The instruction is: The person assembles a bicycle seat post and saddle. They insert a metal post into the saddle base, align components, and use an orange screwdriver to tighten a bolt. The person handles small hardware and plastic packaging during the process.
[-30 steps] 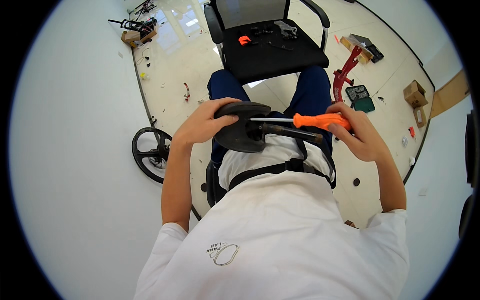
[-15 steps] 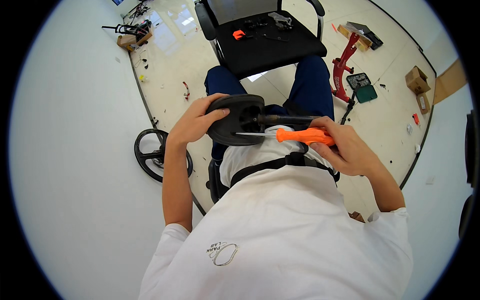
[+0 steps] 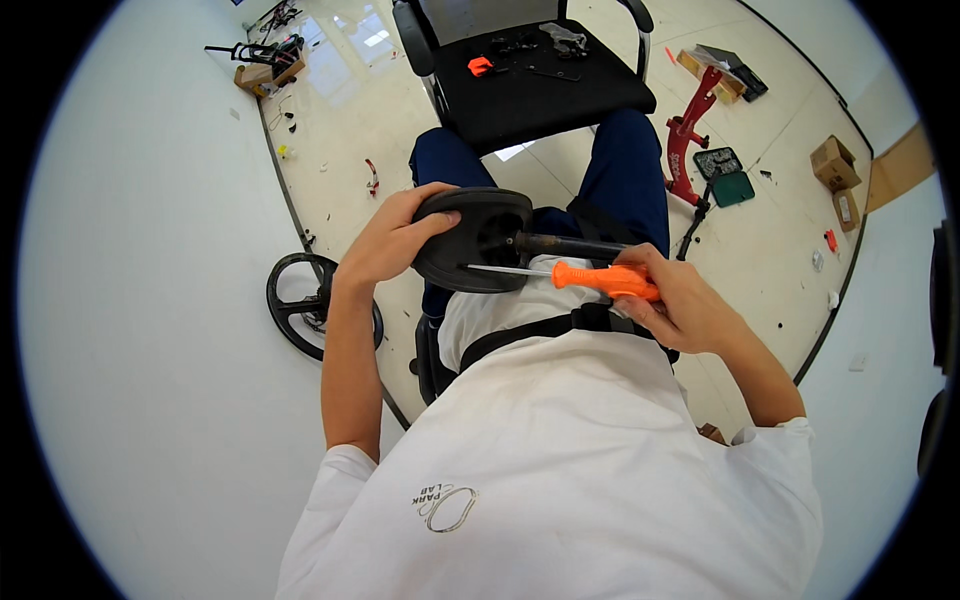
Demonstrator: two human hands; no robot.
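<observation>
A black bicycle saddle is held over my lap with its underside facing up. My left hand is closed on its left end, the thumb lying across the underside. From the saddle a dark metal seatpost runs to the right, above my thighs. My right hand grips the orange handle of a screwdriver, fingers wrapped round its right end. The screwdriver's thin shaft points left, its tip at the saddle's underside near the lower edge. Whether the tip sits in anything is too small to tell.
Ahead stands a black office chair with small parts and a red-orange piece on its seat. To the right are a red bike frame, an opened green case and cardboard boxes. A black spoked wheel leans at the left wall.
My right hand has shifted slightly left, and the screwdriver handle looks turned in its grip. The screwdriver tip has moved a little left along the saddle. My left hand keeps its hold.
</observation>
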